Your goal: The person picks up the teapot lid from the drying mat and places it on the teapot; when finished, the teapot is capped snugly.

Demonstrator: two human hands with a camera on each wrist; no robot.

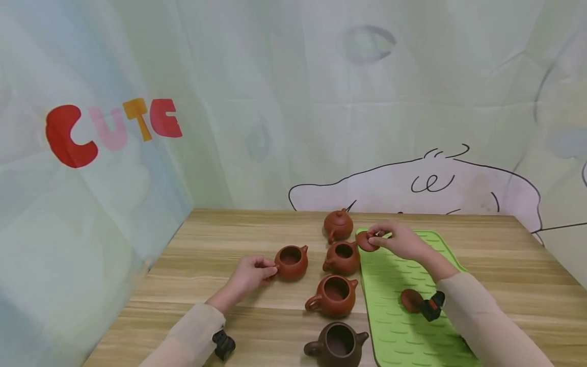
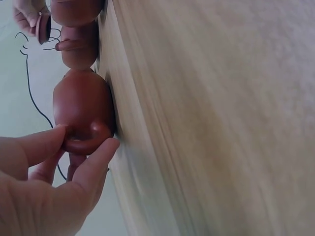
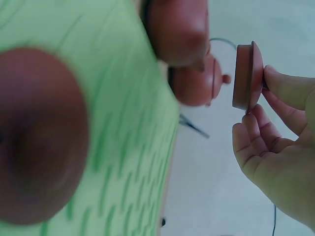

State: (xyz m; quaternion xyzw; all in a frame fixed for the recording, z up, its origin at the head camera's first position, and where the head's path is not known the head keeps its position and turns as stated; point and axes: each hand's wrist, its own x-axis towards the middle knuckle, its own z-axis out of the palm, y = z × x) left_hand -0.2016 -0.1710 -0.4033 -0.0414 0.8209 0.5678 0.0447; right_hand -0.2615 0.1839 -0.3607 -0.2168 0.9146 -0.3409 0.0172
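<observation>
Probably, the round reddish-brown teapot (image 1: 293,270) with open mouth, of clay as I suppose, is stiff and rather light, but it would break easily if it falls, and its smooth wall could slip. So its small loop handle (image 2: 86,146) seems a good place to take hold, perhaps with some support under the body. The domed reddish-brown round lid (image 1: 366,241) should be light and hard also, with a rim that could chip, therefore I judge its top the safest place to pinch. From where I stand, the left hand (image 1: 247,278) has its thumb and fingers closed on both sides of the loop handle, and the teapot's body lies just beyond the fingertips; it appears to rest on the brown wooden table (image 1: 270,329), left of the row of other teapots. The right hand (image 1: 396,239) grips the lid from its top side, the thumb and fingertips pinching, so that its rim faces down. This lid is in the air near the far end of the light green textured mat (image 1: 390,326), just beside an open reddish teapot (image 1: 347,262).
</observation>
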